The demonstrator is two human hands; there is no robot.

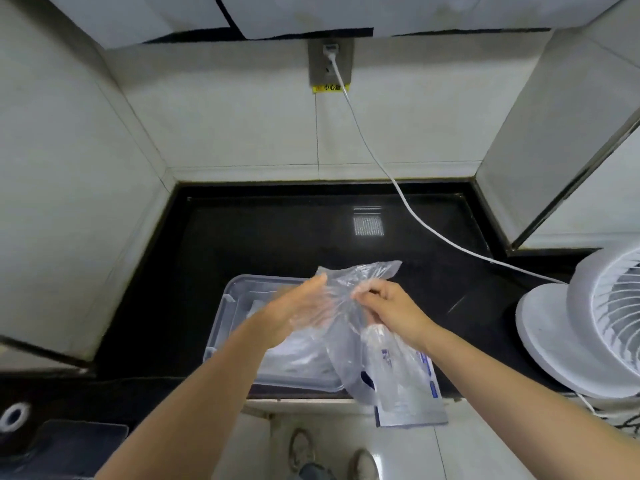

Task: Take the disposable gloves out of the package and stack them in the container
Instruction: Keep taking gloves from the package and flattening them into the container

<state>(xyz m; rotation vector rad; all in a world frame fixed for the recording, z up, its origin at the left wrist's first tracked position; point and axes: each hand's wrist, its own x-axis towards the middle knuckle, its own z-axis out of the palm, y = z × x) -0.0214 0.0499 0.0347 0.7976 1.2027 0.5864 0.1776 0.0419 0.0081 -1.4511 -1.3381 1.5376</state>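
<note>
A thin clear disposable glove hangs in the air above the counter, stretched between my two hands. My right hand pinches its crumpled upper part with curled fingers. My left hand lies flat against the glove with straight fingers, and the film covers part of it. Below them a clear plastic container stands on the black counter with pale gloves lying in it. The glove package, clear with blue print, lies at the counter's front edge and overhangs it, right of the container.
A white fan stands on the counter at the right. A white cable runs from the wall socket down across the black counter toward the fan. Tiled walls close in left, back and right.
</note>
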